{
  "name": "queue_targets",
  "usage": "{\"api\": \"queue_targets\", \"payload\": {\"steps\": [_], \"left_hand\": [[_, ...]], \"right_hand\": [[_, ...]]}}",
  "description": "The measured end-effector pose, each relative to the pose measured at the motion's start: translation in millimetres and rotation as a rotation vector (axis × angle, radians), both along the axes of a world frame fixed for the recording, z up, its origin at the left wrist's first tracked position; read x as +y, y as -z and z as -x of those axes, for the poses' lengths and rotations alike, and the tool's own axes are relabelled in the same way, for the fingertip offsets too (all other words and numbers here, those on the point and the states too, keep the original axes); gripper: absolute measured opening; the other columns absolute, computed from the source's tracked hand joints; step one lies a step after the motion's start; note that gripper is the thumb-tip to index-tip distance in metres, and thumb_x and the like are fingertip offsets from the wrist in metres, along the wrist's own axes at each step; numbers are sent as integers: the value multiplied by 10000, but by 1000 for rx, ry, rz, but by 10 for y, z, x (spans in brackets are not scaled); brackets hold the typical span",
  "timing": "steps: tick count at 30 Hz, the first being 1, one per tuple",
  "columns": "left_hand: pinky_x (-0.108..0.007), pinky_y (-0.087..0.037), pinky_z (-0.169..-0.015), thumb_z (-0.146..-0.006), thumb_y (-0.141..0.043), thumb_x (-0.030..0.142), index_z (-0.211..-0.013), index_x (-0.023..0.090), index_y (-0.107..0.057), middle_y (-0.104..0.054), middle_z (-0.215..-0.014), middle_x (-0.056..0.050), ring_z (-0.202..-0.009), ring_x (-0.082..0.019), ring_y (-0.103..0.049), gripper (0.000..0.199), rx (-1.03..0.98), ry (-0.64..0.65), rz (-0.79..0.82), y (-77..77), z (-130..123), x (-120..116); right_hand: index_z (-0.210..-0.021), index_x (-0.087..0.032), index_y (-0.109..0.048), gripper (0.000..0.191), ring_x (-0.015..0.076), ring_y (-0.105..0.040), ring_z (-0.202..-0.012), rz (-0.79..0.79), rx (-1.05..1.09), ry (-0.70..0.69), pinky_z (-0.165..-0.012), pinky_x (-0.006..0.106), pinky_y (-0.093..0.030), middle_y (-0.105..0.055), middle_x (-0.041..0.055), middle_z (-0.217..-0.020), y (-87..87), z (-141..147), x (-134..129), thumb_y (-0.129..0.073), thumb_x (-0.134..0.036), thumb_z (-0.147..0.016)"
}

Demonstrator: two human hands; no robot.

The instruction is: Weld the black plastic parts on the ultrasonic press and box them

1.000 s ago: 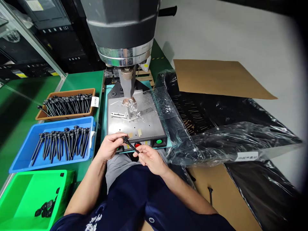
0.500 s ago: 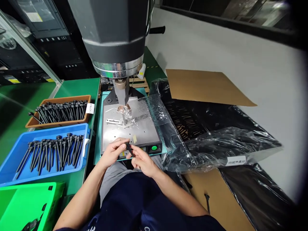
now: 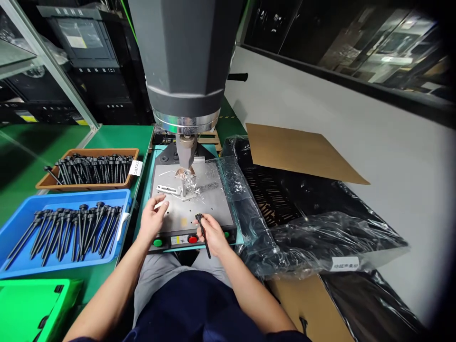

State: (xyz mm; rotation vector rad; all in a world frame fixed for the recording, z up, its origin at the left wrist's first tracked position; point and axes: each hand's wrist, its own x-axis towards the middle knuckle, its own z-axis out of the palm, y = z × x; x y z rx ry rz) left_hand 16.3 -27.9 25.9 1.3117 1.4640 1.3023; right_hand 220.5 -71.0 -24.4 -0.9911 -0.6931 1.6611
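Right hand: your right hand [image 3: 213, 236] is closed in a pinch on one black pin [image 3: 203, 232], thumb and fingers round its upper part.
Pin: at the press's front edge, just right of the red button [image 3: 193, 239]; tilted, head up, tip pointing down toward you.
Left hand: your left hand [image 3: 152, 219] is half open over the plate's left front, fingers loosely curled, thumb apart; no grip on anything that I can see.
Plate: the plate [image 3: 174, 213] bears a white bracket [image 3: 168, 190] and a copper block [image 3: 181, 174], the block right under the horn [image 3: 185, 154].
Left green button: [image 3: 157, 242] just below your left wrist.
Trays: orange tray [image 3: 133, 179] and blue tray [image 3: 123, 197] at your left, both with more pins; green bin [image 3: 24, 304] nearest you.
Right side: clear film [image 3: 245, 209] laps the plate's right edge; cardboard [image 3: 299, 149] behind it.
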Motion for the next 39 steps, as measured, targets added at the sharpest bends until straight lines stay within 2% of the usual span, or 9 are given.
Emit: {"api": "queue_targets", "payload": {"steps": [3, 5, 11, 17, 21, 28, 31, 34, 39], "left_hand": [[-399, -410, -1037, -746, -719, 463, -1000, 206, -686, -373, -1489, -136, -1403, -302, -333, 363, 29, 94, -45, -54, 122, 250], [-394, -394, -1048, -714, -747, 467, -977, 214, -706, -367, -1497, -132, -1437, -309, -270, 368, 18, 199, -24, -67, 155, 392], [-388, -408, -1003, -680, -782, 476, -1030, 158, -697, -639, -1195, -144, -1188, -270, -547, 481, -195, 240, 52, -11, 138, 606], [-310, -495, -746, -630, -841, 391, -1077, 125, -673, -703, -917, -99, -780, -173, -642, 547, -343, 303, 82, -67, 112, 578], [-225, -394, -514, -610, -850, 352, -1057, 131, -685, -697, -1008, -104, -574, -82, -531, 525, -353, 286, 30, -216, 94, 532], [-223, -404, -536, -623, -843, 297, -1263, 169, -614, -621, -1241, -129, -592, -59, -511, 692, -402, 313, 30, -372, 52, 493], [-227, -411, -570, -634, -838, 290, -1314, 146, -577, -678, -1052, -94, -607, -77, -510, 743, -399, 308, 41, -334, 46, 511], [-219, -382, -558, -650, -829, 291, -1362, 139, -534, -662, -810, -27, -582, -83, -475, 786, -374, 321, 42, -303, 51, 523], [-224, -359, -559, -656, -823, 301, -1401, 118, -486, -589, -645, 23, -556, -91, -447, 838, -356, 347, 41, -338, 55, 531]], "right_hand": [[-964, -195, -569, 432, 64, -520, -524, 32, 29, 27, -395, 157, -353, -681, 30, -904, 44, 6, 166, -745, -519, -739], [-957, -196, -572, 438, 66, -514, -515, 47, 42, 39, -394, 158, -338, -686, 26, -869, 72, 31, 303, -775, -497, -713], [-908, -186, -591, 418, 92, -535, -551, 91, 182, 43, -468, 194, -414, -676, 13, -750, 158, 110, 671, -831, -432, -670], [-951, -207, -566, 385, 119, -599, -664, -16, 266, 19, -593, 231, -470, -704, 20, -844, 95, 175, 821, -811, -367, -700], [-1018, -213, -578, 423, 159, -650, -811, -237, 86, 63, -722, 269, -492, -725, 28, -897, 10, 226, 893, -797, -399, -707], [-1120, -187, -624, 409, 231, -652, -985, -517, -302, 259, -922, 386, -489, -707, 82, -1058, -152, 286, 1098, -698, -386, -772], [-1097, -182, -645, 360, 223, -631, -978, -624, -440, 366, -900, 377, -497, -666, 90, -1101, -230, 280, 1166, -675, -318, -766], [-1049, -199, -674, 313, 237, -573, -1098, -707, -518, 447, -989, 396, -448, -611, 96, -1174, -293, 284, 1221, -681, -285, -747], [-1029, -217, -667, 316, 252, -530, -1185, -695, -371, 423, -1081, 452, -372, -601, 81, -1216, -324, 382, 1346, -698, -317, -731]]}}
